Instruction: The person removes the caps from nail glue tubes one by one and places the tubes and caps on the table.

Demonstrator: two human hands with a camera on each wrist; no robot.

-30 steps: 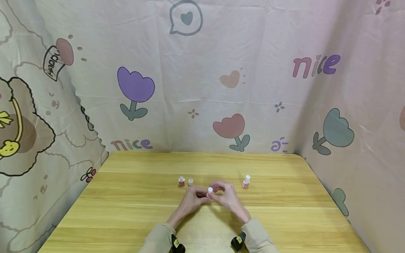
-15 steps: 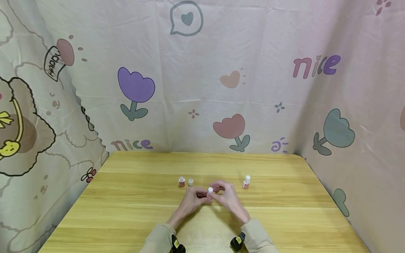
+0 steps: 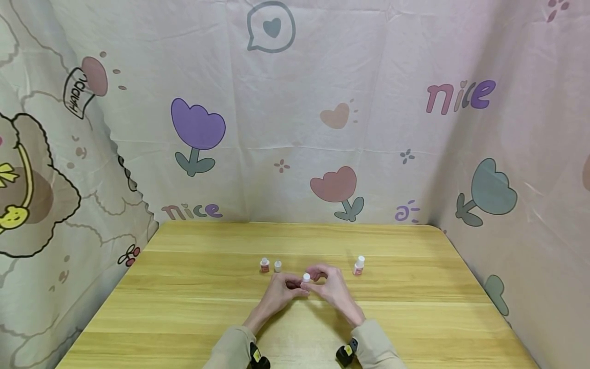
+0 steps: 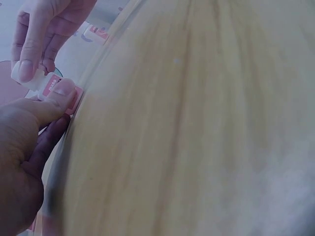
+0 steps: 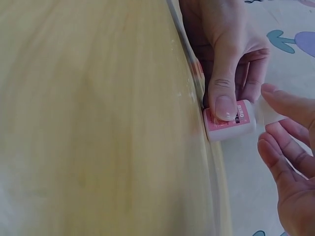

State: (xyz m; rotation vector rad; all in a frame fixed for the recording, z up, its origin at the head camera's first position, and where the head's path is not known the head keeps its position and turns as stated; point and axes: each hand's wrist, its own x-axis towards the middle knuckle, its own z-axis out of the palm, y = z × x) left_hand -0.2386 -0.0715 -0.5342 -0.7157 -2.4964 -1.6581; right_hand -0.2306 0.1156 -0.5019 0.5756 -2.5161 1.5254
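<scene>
Between both hands, close to the tabletop, is a small white bottle (image 5: 241,130) with a pink label. My left hand (image 3: 280,288) grips the bottle's body, its thumb pressed over the label. The white cap (image 3: 306,277) at the bottle's top is pinched by the thumb and fingers of my right hand (image 3: 333,287). In the left wrist view the cap lies partly behind the right thumb. Whether the cap is loose from the neck cannot be made out.
Beyond the left hand stands a pink-labelled bottle (image 3: 265,266) with a narrow top, beside a small white piece like a cap (image 3: 278,266). A white-capped bottle (image 3: 359,266) stands to the right. Patterned cloth (image 3: 281,128) surrounds the wooden table (image 3: 415,307).
Both hands stay in the same place around the bottle. The right thumb tip covers slightly more of the bottle below the cap.
</scene>
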